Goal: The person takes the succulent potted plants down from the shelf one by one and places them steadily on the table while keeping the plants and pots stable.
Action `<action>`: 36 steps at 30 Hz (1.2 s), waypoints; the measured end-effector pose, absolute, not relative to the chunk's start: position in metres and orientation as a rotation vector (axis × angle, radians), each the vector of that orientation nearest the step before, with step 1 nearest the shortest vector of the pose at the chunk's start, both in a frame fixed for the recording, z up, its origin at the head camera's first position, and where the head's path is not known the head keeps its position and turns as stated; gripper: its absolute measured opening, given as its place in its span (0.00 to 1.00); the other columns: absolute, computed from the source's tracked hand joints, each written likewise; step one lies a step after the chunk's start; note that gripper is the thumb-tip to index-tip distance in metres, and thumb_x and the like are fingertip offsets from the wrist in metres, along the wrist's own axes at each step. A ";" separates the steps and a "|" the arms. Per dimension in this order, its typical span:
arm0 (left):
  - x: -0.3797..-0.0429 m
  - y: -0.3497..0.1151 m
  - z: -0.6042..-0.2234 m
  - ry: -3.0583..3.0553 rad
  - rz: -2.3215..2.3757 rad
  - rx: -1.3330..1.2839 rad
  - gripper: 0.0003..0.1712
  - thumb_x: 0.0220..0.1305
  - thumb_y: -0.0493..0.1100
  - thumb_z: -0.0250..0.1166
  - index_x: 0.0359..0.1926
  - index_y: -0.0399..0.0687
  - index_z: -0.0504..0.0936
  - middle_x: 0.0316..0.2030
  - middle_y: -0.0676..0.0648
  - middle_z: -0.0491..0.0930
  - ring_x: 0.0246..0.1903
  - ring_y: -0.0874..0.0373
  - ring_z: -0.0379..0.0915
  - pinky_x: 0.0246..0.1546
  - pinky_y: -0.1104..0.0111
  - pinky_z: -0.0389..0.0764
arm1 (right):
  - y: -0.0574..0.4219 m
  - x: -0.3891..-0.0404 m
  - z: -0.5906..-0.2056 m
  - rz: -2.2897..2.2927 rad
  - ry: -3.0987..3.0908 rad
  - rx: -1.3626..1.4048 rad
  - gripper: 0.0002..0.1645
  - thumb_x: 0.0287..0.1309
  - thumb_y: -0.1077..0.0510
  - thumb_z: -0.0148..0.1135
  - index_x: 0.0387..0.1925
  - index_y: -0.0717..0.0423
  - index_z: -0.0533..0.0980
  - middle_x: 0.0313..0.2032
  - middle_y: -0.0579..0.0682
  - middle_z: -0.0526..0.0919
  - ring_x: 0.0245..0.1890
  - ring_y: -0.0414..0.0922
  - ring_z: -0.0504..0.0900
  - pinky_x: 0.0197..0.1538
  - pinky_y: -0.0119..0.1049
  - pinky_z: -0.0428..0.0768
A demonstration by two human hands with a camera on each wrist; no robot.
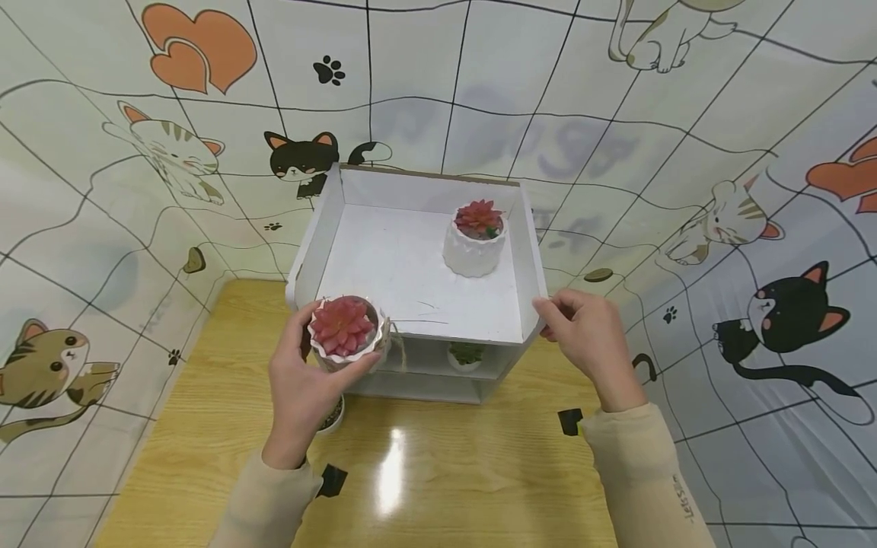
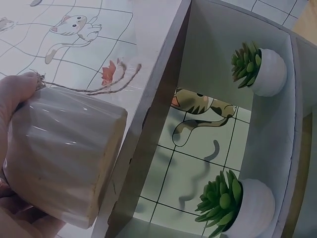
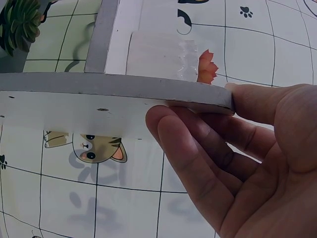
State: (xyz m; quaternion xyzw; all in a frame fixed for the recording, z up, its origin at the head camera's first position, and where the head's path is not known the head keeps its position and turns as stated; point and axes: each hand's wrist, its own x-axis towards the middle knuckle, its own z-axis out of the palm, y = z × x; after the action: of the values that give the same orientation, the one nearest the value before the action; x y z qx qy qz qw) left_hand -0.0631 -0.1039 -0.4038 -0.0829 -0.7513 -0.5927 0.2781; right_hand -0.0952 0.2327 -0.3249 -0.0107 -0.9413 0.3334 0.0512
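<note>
My left hand (image 1: 299,392) grips a white scalloped pot (image 2: 64,153) with a red succulent (image 1: 342,326) in it and a twine bow tied round it. The pot is raised at the front left corner of a white shelf unit (image 1: 384,251). At the unit's right side, my right hand (image 1: 591,339) pinches the front end of the side panel (image 3: 148,87) between thumb and fingers. A second white pot (image 1: 473,255) with a red succulent (image 1: 479,219) stands on the top board, towards the right rear.
Green succulents in white pots (image 2: 272,72) stand on the level below. Another small pot (image 1: 333,420) is on the wooden table (image 1: 466,472), partly behind my left hand. Black tape pieces (image 1: 333,480) mark the tabletop. Cat-print sheeting (image 1: 425,68) surrounds the table.
</note>
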 end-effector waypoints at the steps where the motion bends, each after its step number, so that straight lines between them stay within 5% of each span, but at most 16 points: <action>1: -0.062 -0.104 -0.404 -2.012 -1.589 -0.221 0.53 0.31 0.30 0.88 0.64 0.33 0.76 0.54 0.41 0.82 0.51 0.60 0.77 0.56 0.79 0.77 | 0.233 -0.095 -0.325 1.013 -2.865 -0.031 0.21 0.74 0.48 0.61 0.31 0.59 0.84 0.29 0.55 0.88 0.30 0.49 0.88 0.32 0.39 0.81; 36: -0.038 -0.107 -0.420 -2.002 -1.558 -0.167 0.55 0.25 0.27 0.88 0.63 0.33 0.77 0.51 0.43 0.83 0.47 0.65 0.80 0.46 0.82 0.80 | 0.233 -0.095 -0.324 0.996 -2.875 -0.029 0.20 0.74 0.49 0.61 0.31 0.60 0.84 0.30 0.57 0.89 0.30 0.50 0.88 0.35 0.44 0.85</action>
State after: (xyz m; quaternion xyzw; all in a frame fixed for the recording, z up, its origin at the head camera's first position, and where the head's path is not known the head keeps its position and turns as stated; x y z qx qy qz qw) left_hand -0.0378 -0.1072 -0.4204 -0.0627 -0.7523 -0.5855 0.2953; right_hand -0.0948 0.2329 -0.3238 -0.0096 -0.9437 0.3268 0.0494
